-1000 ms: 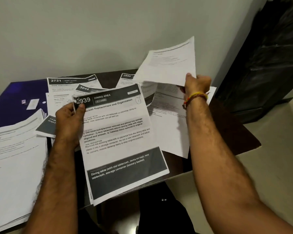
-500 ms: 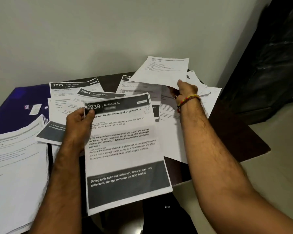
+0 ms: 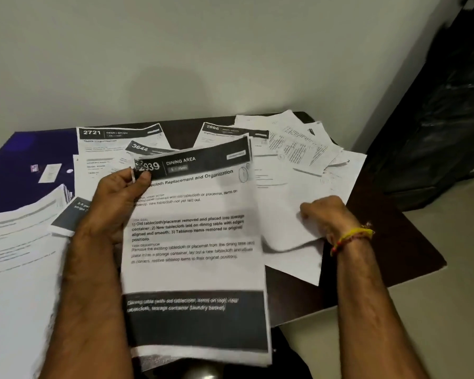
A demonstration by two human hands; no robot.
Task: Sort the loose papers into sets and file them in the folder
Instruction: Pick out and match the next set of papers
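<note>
1. A dark surface [image 3: 389, 242] stands against a pale wall, strewn with printed sheets from its left edge to its far right corner.
2. A thick pile of papers [image 3: 17, 263] lies at the left edge, overlapping a blue folder [image 3: 17, 165] that covers the far left corner.
3. The "2939 Dining Area" set [image 3: 197, 242] is held tilted above the near edge, its upper left corner pinched by the left hand [image 3: 115, 203], thumb on the printed header.
4. Loose papers [image 3: 293, 149] fan out toward the far right corner; sheets headed 2721 [image 3: 115, 138], 3644 and 2886 lie along the far edge.
5. The right hand [image 3: 326, 214], a yellow thread band [image 3: 356, 235] at its wrist, has curled fingers gripping a white sheet [image 3: 285, 214] near the right edge, the paper buckling beneath it.
</note>
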